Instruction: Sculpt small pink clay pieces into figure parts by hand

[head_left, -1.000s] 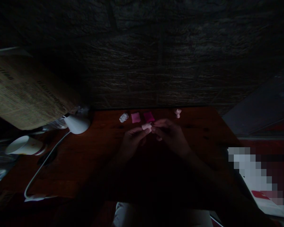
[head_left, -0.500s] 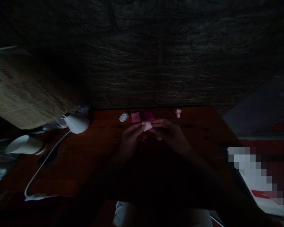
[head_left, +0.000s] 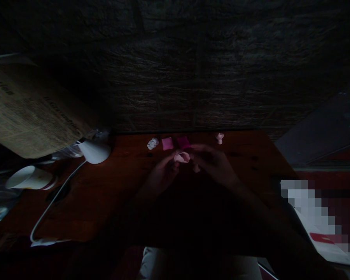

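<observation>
A pale pink, thin, curved piece that looks like modelling clay is up above the wooden table, its hollow side showing. My left hand pinches it at the left edge between thumb and fingers. At the right edge are the fingertips of my right hand, bent around the rim; the dark blurs the exact contact. Just beyond the hands lie a flat pink square and a magenta square. A lumpy white piece sits left of them, and a small pink stemmed shape stands to the right.
A dark stone-patterned wall rises behind the table. On the left are a white cone-shaped object with a cable, a tipped paper cup and a printed brown bag. A white object lies at lower right.
The pink piece has turned and now shows an open hollow instead of a flatter face. My right fingers have shifted slightly to the right along its edge.
</observation>
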Demonstrator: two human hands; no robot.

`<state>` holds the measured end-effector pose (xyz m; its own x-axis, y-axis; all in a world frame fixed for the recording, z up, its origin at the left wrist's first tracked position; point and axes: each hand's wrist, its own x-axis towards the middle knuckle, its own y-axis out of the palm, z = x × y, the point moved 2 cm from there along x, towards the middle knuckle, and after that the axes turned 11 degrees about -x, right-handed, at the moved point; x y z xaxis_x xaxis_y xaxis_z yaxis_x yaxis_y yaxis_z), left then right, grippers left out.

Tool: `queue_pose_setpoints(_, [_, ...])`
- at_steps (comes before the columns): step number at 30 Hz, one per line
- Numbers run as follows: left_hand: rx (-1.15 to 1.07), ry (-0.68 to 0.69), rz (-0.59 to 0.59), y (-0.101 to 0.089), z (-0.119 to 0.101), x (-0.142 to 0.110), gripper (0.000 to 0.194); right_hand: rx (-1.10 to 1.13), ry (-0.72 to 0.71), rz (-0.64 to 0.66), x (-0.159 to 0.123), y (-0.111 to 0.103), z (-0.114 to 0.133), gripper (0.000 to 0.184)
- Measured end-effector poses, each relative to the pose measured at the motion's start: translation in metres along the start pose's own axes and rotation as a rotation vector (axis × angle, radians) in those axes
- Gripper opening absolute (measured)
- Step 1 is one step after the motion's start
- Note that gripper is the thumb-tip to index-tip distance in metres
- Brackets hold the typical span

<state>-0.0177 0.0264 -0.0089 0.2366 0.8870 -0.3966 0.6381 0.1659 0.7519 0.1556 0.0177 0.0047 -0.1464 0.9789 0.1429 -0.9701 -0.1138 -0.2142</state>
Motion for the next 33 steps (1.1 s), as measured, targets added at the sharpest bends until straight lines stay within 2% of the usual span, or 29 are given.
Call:
queue_pose_setpoints(4, [-0.004, 0.022, -0.03, 0.0007, 0.0026, -0.0015, 0.006, -0.193, -0.084, -0.002, -0.0021, 0.0023, 0.0007, 0.025])
queue_pose_setpoints(8, [0.121, 0.032, 0.027, 0.0016, 0.0057, -0.0062, 0.01, -0.297, -0.131, -0.066, -0.0043, 0.0033, 0.0014, 0.021])
queue_pose_setpoints(11, [0.218, 0.093, 0.086, 0.0008, 0.007, -0.0066, 0.015, -0.278, -0.157, -0.096, -0.0058, 0.0056, 0.0014, 0.019])
queue_pose_setpoints(13, [0.241, 0.123, 0.085, -0.0005, 0.0078, -0.0052, 0.015, -0.266, -0.17, -0.104, -0.0064, 0.0072, 0.0014, 0.018])
queue_pose_setpoints(19, [0.171, 0.078, 0.107, 0.0, 0.0074, -0.0033, 0.014, -0.274, -0.136, -0.101, -0.0056, 0.0049, 0.0029, 0.018])
queue_pose_setpoints(23, [0.236, 0.12, 0.158, 0.0015, 0.0052, -0.0046, 0.015, -0.289, -0.175, -0.093, -0.0059, 0.0043, 0.0052, 0.017])
queue_pose_setpoints(27, [0.279, 0.152, 0.14, 0.0009, 0.0039, -0.0052, 0.018, -0.294, -0.182, -0.11, -0.0069, 0.006, 0.0058, 0.015])
queue_pose_setpoints(33, [0.25, 0.178, 0.076, -0.002, 0.0022, -0.004, 0.023, -0.244, -0.093, -0.169, -0.0086, 0.0027, 0.0048, 0.021])
